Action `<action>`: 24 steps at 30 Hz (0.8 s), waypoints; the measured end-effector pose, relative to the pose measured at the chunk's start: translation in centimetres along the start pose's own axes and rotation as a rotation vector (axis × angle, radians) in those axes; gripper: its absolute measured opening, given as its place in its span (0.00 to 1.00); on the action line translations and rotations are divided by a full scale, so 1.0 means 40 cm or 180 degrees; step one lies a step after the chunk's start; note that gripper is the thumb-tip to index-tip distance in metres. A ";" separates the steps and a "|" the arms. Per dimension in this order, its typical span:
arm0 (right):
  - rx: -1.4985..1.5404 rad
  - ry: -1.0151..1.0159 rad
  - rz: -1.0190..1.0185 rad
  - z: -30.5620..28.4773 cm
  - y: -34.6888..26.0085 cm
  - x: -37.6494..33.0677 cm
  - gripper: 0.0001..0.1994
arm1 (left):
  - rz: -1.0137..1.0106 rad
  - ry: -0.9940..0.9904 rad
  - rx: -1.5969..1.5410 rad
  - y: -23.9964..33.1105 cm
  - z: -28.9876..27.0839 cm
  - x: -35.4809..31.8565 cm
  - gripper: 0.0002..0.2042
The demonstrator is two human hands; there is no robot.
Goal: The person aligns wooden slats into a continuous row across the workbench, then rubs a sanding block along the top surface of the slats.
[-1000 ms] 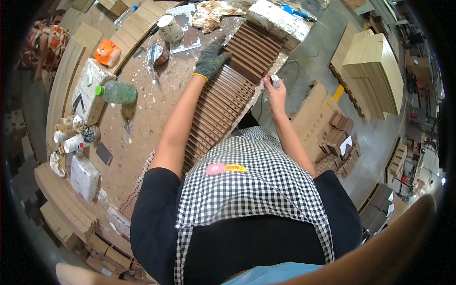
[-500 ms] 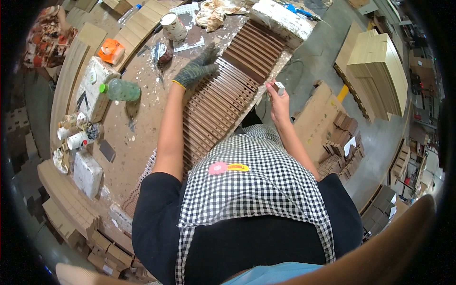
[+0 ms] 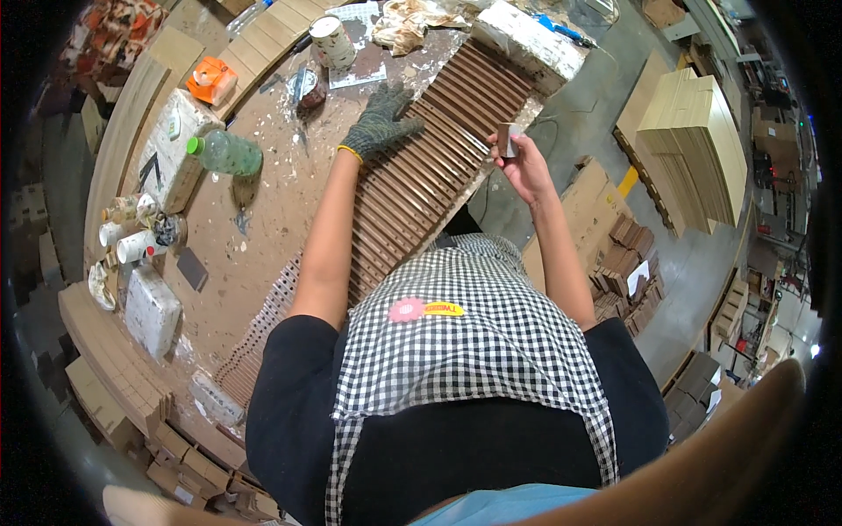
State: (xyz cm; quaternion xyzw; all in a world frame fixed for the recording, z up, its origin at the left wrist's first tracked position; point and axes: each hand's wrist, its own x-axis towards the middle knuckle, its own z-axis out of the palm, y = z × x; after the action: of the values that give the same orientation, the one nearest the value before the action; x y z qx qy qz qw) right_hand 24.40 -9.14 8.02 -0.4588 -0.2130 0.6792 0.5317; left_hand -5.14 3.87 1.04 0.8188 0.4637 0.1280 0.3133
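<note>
A long row of brown wooden slats [image 3: 412, 188] lies side by side across the stained workbench [image 3: 281, 210]. My left hand [image 3: 379, 125], in a dark knit glove, rests flat with fingers spread on the slats near their far end. My right hand [image 3: 521, 159], bare, is raised at the bench's right edge and pinches a small grey sanding block [image 3: 506, 138] just off the slats.
A green-capped plastic bottle [image 3: 224, 152], an orange box [image 3: 211, 81], a paper cup [image 3: 331, 39], rags [image 3: 408, 17] and small cans [image 3: 132, 235] sit on the bench. Stacked wooden boards [image 3: 693, 145] and cardboard boxes [image 3: 614, 254] stand on the floor at right.
My gloved left hand has slid toward me along the slats and spread flat. My right hand has lifted and turned, bringing the grey block up near the slats' edge.
</note>
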 end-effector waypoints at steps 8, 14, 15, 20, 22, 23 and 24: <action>-0.4685 -0.0079 -0.2236 0.053 -0.007 0.057 0.20 | -0.0194 0.0054 0.0365 -0.028 0.033 0.000 0.42; -0.5080 -0.0247 -0.3157 0.075 0.038 0.168 0.17 | -0.0253 0.0095 0.0283 -0.016 0.040 -0.009 0.43; -0.5025 -0.0307 -0.3166 0.098 0.047 0.203 0.18 | -0.0270 0.0093 0.0287 -0.020 0.038 -0.007 0.43; -0.5355 -0.0594 -0.3322 0.188 0.044 0.388 0.20 | -0.0164 0.0094 0.0479 -0.008 0.013 0.017 0.45; -0.5318 -0.0637 -0.3242 0.201 0.031 0.386 0.19 | -0.0211 0.0055 0.0476 0.014 0.029 0.001 0.45; -0.5296 -0.0640 -0.3168 0.200 0.023 0.376 0.19 | -0.0222 0.0014 0.0474 0.026 0.036 -0.005 0.45; -0.5291 -0.0751 -0.3097 0.192 0.016 0.358 0.19 | -0.0279 -0.0072 0.0462 0.035 0.044 -0.014 0.44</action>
State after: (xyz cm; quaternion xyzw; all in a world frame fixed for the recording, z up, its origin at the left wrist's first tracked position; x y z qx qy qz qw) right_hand 17.34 5.30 5.62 -0.4789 -0.8436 0.0593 0.2358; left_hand -3.61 2.16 0.61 0.8197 0.5036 0.0709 0.2637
